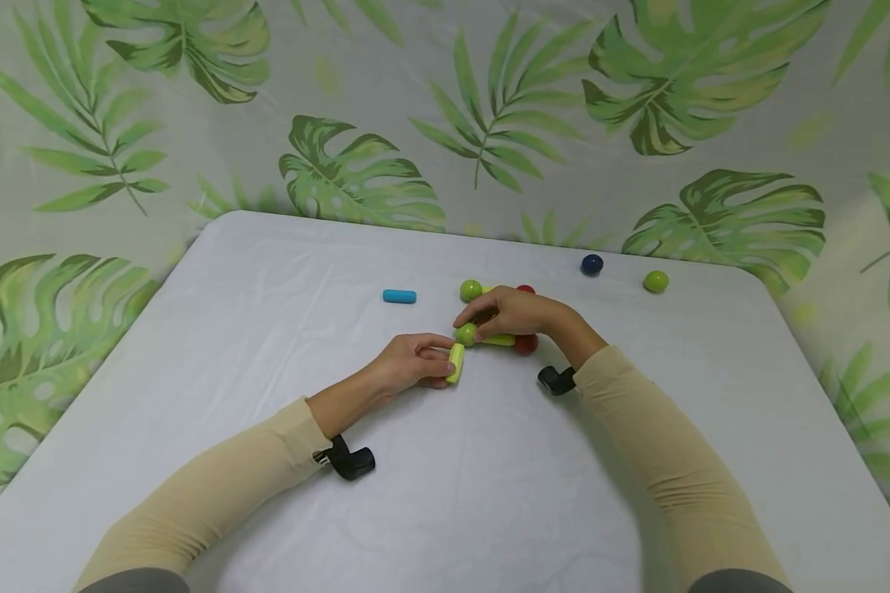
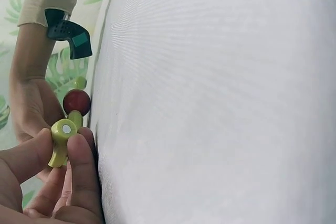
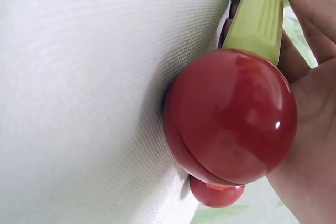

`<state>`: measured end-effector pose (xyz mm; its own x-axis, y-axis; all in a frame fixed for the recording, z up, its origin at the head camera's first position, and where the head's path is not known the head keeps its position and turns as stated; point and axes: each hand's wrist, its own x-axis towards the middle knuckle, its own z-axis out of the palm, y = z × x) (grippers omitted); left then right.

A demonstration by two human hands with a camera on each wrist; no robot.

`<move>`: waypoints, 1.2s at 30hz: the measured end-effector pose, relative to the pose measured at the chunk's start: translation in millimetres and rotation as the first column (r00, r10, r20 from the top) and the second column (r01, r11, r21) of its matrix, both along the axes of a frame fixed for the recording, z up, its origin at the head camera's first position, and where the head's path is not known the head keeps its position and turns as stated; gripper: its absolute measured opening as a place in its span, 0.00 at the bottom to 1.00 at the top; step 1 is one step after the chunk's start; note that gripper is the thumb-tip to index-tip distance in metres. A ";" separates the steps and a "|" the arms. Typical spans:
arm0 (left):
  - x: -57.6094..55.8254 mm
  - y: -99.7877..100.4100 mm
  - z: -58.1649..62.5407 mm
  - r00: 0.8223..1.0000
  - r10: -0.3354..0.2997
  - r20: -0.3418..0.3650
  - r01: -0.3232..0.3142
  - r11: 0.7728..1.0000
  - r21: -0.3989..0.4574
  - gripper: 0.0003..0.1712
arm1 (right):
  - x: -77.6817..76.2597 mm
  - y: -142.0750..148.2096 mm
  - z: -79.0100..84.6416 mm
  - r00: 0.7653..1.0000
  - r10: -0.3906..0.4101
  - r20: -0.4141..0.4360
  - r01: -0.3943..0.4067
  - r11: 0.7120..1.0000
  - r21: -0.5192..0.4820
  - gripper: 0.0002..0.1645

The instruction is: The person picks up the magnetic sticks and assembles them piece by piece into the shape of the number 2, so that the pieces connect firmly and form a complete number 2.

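My left hand (image 1: 408, 361) pinches a yellow-green magnetic stick (image 1: 456, 364) between thumb and fingers; a round silver spot shows on its end (image 2: 66, 129) in the left wrist view. Just beyond its top, my right hand (image 1: 517, 313) grips a green ball (image 1: 466, 333) with thumb and fingertips. That ball joins another yellow-green stick (image 3: 254, 22), whose other end meets a glossy red ball (image 3: 231, 116) beneath the right palm. Farther back, a second green ball (image 1: 470, 290) and a second red ball (image 1: 526, 290) stand at either end of a yellow-green stick, partly covered by the right hand.
A blue stick (image 1: 400, 296) lies on the white tablecloth (image 1: 282, 329), left of the joined pieces. Toward the back right rest a dark blue ball (image 1: 592, 264) and a loose green ball (image 1: 656, 282). A leaf-patterned cloth (image 1: 356, 173) hangs behind the table.
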<state>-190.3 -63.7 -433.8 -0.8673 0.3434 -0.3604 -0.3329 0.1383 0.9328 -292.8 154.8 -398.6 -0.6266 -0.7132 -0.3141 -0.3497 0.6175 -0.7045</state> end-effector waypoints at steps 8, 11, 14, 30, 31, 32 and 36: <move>-1.1 0.9 -1.0 1.000 0.019 0.019 -0.019 1.000 0.004 0.28 | -0.6 1.1 -1.6 1.000 0.003 0.003 -0.003 1.000 0.003 0.20; -1.1 1.4 -0.4 0.999 0.025 0.027 -0.025 1.000 0.002 0.28 | -0.5 1.6 -1.2 1.000 0.006 0.003 -0.006 1.000 0.000 0.20; -1.7 1.9 -0.1 0.999 0.026 0.035 -0.025 1.000 -0.004 0.27 | 0.0 2.0 -0.2 1.000 0.003 0.009 -0.003 1.000 -0.001 0.20; -5.0 7.0 1.8 0.997 0.053 0.058 -0.051 0.998 -0.021 0.27 | 0.2 1.3 -2.0 1.000 -0.002 0.007 0.002 1.000 -0.019 0.20; -5.1 7.1 2.1 0.997 0.056 0.058 -0.055 0.998 -0.023 0.27 | 0.0 1.6 -2.0 1.000 0.000 0.004 0.000 1.000 -0.020 0.20; -5.1 7.3 2.4 0.996 0.059 0.060 -0.057 0.998 -0.023 0.27 | -0.1 1.7 -1.9 1.000 0.003 0.001 -0.003 1.000 -0.023 0.20; -5.7 7.2 2.8 0.996 0.064 0.066 -0.063 0.998 -0.017 0.27 | -0.5 1.8 -1.9 1.000 0.007 -0.002 -0.007 1.000 -0.025 0.20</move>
<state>-196.0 -56.5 -430.9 -0.8609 0.2823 -0.4232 -0.4030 0.1290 0.9060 -293.3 156.6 -400.5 -0.6223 -0.7251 -0.2950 -0.3552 0.5974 -0.7190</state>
